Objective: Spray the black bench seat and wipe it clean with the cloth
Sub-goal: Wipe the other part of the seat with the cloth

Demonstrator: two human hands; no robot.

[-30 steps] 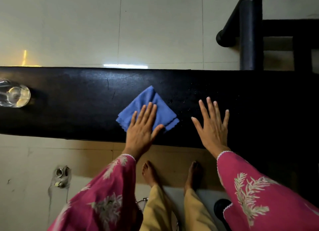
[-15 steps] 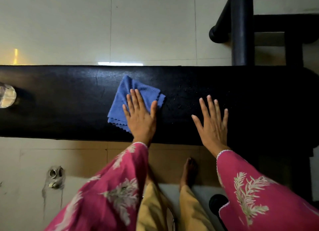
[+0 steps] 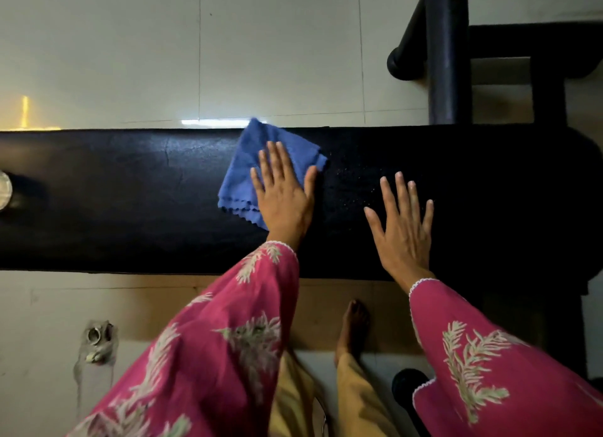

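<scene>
From the head camera, the left hand [image 3: 283, 191] is lying flat and open on the blue cloth [image 3: 261, 172], fingers spread, pressing it down onto the black bench seat [image 3: 130, 191] rather than gripping it; the cloth is sitting toward the far edge of the seat, and its far corner is poking just past that edge over the floor [image 3: 114, 51]; the right hand [image 3: 403, 227] is also resting open and empty, palm down on the seat, well apart from the cloth on the right; fine pale specks, possibly spray droplets, are showing on the dark surface between the two hands; a clear bottle [image 3: 4, 190] is standing at the left edge of the view, mostly cut off, so what it is cannot be told for sure.

Since the cloth is only being held by flat pressure, a fast stroke is likely risking it bunching or sliding out from under the palm; with one corner already overhanging, a push further away could be tipping it off onto the floor; wiping leftward without looking could be knocking the bottle over; the speckled patch by the right hand is likely going unwiped if that hand is not lifting away.
</scene>
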